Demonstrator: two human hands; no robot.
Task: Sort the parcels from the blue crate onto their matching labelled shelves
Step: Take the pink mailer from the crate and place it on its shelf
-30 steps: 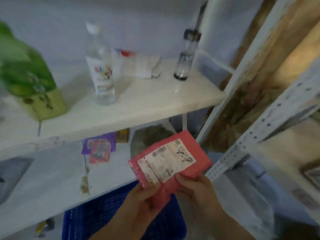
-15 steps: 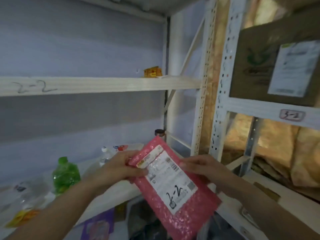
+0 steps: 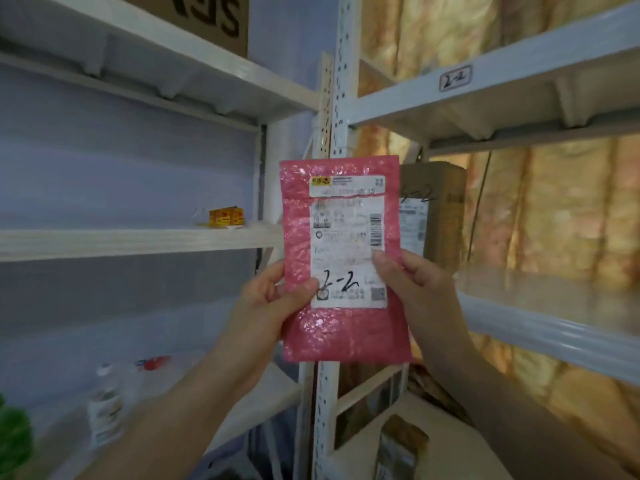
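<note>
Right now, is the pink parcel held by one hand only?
No, the left hand and right hand both pinch the pink parcel at its sides.

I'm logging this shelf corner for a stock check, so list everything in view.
parcel: one, pink, held upright in front of the shelf post
label: one, white, on the parcel's front, handwritten 2-2
shelf tag: one, white, upper right shelf edge, seems to read 2-2
brown box: one, right shelf, behind the parcel
small box: one, yellow and red, left middle shelf
lettered box: one, brown, top left shelf
bottle: one, clear, lower left shelf
green thing: one, blurred, bottom left edge
packet: one, brownish, bottom right
shelf post: one, white, perforated, centre
left hand: grips the parcel's left edge
right hand: grips the parcel's right edge
</note>
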